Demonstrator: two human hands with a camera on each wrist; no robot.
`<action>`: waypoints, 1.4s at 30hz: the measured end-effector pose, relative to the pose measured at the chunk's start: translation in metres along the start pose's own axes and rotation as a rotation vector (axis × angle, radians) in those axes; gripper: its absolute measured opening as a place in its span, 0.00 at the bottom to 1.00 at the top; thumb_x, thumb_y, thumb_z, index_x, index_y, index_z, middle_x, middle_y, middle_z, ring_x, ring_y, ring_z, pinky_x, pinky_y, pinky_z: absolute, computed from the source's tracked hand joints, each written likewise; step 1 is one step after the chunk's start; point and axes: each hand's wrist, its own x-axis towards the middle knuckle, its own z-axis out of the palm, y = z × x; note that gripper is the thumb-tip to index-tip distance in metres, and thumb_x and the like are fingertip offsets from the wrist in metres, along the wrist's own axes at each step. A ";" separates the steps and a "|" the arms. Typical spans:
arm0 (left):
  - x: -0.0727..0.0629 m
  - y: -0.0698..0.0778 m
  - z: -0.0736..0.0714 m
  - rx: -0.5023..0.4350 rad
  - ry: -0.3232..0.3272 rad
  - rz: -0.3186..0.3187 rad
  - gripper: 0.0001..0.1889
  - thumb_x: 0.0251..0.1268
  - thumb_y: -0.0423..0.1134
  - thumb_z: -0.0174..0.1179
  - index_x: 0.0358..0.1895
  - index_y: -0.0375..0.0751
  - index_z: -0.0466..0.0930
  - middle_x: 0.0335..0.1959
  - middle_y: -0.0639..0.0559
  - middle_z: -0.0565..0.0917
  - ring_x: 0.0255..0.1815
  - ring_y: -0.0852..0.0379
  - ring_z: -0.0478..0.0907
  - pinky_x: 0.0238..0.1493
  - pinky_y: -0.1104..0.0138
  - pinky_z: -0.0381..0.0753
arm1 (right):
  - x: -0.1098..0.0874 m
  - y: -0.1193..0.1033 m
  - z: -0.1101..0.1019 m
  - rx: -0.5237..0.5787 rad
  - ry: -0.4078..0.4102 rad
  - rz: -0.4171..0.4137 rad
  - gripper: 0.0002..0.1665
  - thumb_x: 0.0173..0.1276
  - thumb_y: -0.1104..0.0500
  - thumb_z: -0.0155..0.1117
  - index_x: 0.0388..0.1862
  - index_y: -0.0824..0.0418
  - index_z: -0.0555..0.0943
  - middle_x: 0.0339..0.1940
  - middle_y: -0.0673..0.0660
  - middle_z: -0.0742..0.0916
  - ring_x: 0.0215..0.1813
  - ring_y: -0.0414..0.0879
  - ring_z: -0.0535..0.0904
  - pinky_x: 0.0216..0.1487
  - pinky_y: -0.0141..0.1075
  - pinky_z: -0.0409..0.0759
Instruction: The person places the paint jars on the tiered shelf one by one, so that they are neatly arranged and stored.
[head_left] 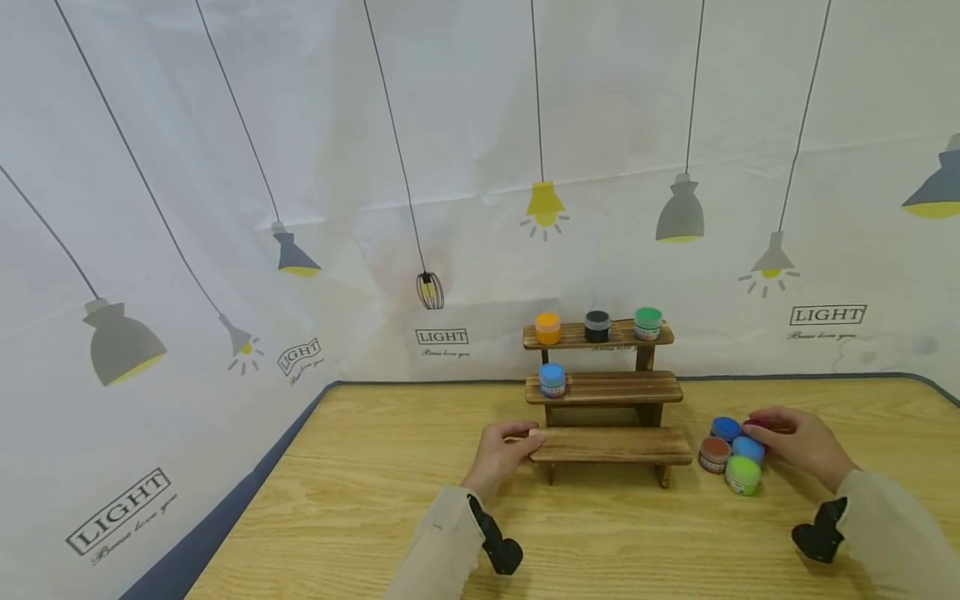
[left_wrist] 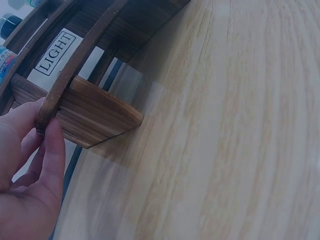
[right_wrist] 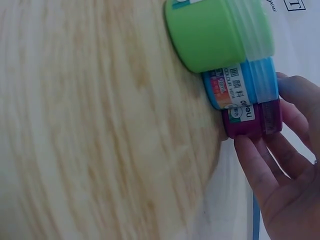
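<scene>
My left hand (head_left: pixel 497 454) pinches the left end of the lowest step of a three-tier wooden stand (head_left: pixel 611 446); the left wrist view shows thumb and fingers on either side of the board (left_wrist: pixel 67 82). On the right, my right hand (head_left: pixel 806 446) holds a purple paint jar (right_wrist: pixel 245 120) at the back of a small cluster. Beside that jar are a light blue jar (head_left: pixel 747 451), a dark blue jar (head_left: pixel 725 429), a brown jar (head_left: pixel 715 454) and a lime green jar (head_left: pixel 742 475). In the head view my fingers mostly cover the purple jar.
The top tier carries an orange jar (head_left: pixel 548 328), a black jar (head_left: pixel 597 326) and a green jar (head_left: pixel 648 323). Another blue jar (head_left: pixel 552 380) stands at the middle tier's left end. Behind the wooden table (head_left: pixel 360 492) hangs a white sheet (head_left: pixel 480 250) printed with lamps.
</scene>
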 end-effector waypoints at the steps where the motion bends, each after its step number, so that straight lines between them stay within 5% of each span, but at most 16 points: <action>1: 0.000 0.000 0.000 0.001 0.000 0.000 0.14 0.58 0.32 0.58 0.47 0.27 0.77 0.39 0.43 0.76 0.29 0.59 0.74 0.40 0.56 0.78 | 0.000 0.000 0.000 -0.012 0.002 -0.003 0.32 0.64 0.48 0.55 0.51 0.78 0.71 0.46 0.73 0.77 0.44 0.60 0.75 0.35 0.36 0.79; 7: 0.001 -0.001 0.000 0.002 -0.002 -0.008 0.15 0.58 0.32 0.58 0.47 0.28 0.76 0.40 0.43 0.76 0.29 0.59 0.74 0.38 0.59 0.79 | -0.002 0.006 -0.006 -0.024 0.008 0.000 0.32 0.64 0.49 0.56 0.51 0.77 0.70 0.44 0.71 0.79 0.36 0.34 0.74 0.32 0.30 0.77; 12: 0.001 -0.002 -0.001 -0.002 -0.003 -0.007 0.15 0.58 0.33 0.58 0.47 0.28 0.76 0.39 0.43 0.76 0.29 0.59 0.75 0.37 0.60 0.79 | -0.007 0.011 -0.013 -0.042 0.008 0.014 0.33 0.64 0.48 0.56 0.51 0.77 0.70 0.45 0.72 0.78 0.37 0.40 0.75 0.34 0.36 0.77; 19: 0.000 -0.003 0.000 -0.006 -0.006 0.001 0.15 0.58 0.32 0.57 0.47 0.28 0.76 0.39 0.43 0.76 0.30 0.58 0.75 0.36 0.61 0.79 | -0.017 0.013 -0.020 -0.034 -0.042 0.028 0.33 0.64 0.47 0.54 0.52 0.77 0.70 0.45 0.72 0.78 0.33 0.23 0.67 0.32 0.31 0.76; 24: 0.000 -0.002 0.000 -0.010 -0.010 -0.006 0.15 0.59 0.33 0.57 0.48 0.28 0.76 0.40 0.43 0.77 0.31 0.58 0.75 0.37 0.61 0.79 | -0.022 0.009 -0.021 -0.049 -0.070 0.027 0.32 0.65 0.48 0.54 0.51 0.77 0.70 0.45 0.71 0.78 0.39 0.41 0.76 0.34 0.37 0.78; 29: 0.000 -0.001 0.000 -0.004 -0.010 -0.005 0.15 0.59 0.33 0.57 0.48 0.28 0.76 0.40 0.43 0.77 0.31 0.58 0.75 0.37 0.61 0.79 | -0.024 0.009 -0.020 -0.048 -0.099 0.029 0.34 0.67 0.48 0.51 0.54 0.78 0.66 0.47 0.74 0.76 0.46 0.62 0.74 0.34 0.39 0.79; 42: -0.001 -0.001 0.000 -0.009 -0.011 -0.004 0.16 0.59 0.33 0.57 0.49 0.28 0.75 0.39 0.43 0.77 0.31 0.58 0.76 0.39 0.58 0.78 | -0.026 0.016 -0.019 -0.060 -0.142 0.020 0.38 0.62 0.50 0.58 0.56 0.81 0.61 0.47 0.77 0.74 0.46 0.66 0.72 0.37 0.44 0.78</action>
